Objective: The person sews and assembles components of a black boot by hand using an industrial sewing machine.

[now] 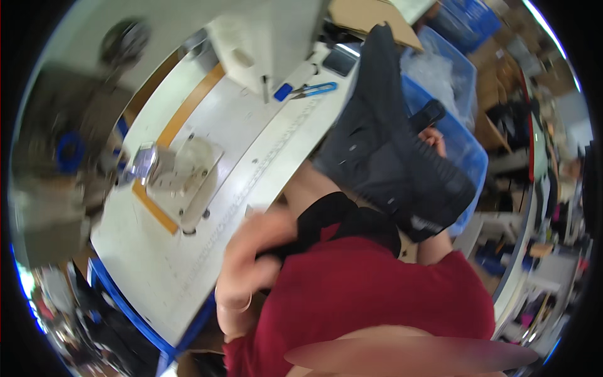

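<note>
My left hand is smeared by motion beside the near edge of the white sewing table, so its finger pose is unclear. A large black fabric piece, resembling a bag or backpack with webbing and stitched ribs, lies over my lap and the table's right side. Curled fingers of my right hand show at its right edge, just below a black strap end. Most of that hand is hidden behind the fabric, which it grips.
The white sewing machine stands on the white table. Blue-handled thread snips, a small blue item and a dark phone-like object lie near it. Blue bins with clear plastic stand right; brown cardboard lies behind.
</note>
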`<control>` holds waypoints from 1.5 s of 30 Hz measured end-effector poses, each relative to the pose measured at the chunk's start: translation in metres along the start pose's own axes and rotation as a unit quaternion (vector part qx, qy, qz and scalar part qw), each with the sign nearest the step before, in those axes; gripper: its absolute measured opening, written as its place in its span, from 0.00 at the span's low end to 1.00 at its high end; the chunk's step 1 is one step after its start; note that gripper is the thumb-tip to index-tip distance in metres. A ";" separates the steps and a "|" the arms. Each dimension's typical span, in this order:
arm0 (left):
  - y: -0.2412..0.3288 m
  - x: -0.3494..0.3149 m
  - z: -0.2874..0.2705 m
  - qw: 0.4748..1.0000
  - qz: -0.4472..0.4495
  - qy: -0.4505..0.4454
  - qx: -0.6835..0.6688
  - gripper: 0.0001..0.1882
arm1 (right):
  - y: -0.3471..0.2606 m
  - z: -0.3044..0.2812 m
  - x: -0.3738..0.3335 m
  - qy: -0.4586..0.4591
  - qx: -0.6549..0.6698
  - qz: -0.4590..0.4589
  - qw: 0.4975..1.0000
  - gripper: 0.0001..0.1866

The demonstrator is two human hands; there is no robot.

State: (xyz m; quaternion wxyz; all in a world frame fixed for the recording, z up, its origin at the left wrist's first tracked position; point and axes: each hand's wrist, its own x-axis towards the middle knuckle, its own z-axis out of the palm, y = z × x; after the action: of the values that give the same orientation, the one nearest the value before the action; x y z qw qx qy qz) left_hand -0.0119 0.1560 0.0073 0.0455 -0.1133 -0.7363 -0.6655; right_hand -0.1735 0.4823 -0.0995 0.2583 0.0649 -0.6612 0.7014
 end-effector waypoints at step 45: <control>-0.005 -0.026 -0.098 0.900 -0.151 0.199 0.358 0.10 | -0.062 0.142 -0.065 -0.840 -0.177 0.175 0.482 0.18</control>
State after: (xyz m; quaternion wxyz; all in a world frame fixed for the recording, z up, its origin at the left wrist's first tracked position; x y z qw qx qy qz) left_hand 0.0034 0.0557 0.0071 0.1274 0.1584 -0.9088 -0.3645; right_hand -0.1252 0.3276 -0.0552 -0.5420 0.4591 -0.6713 0.2117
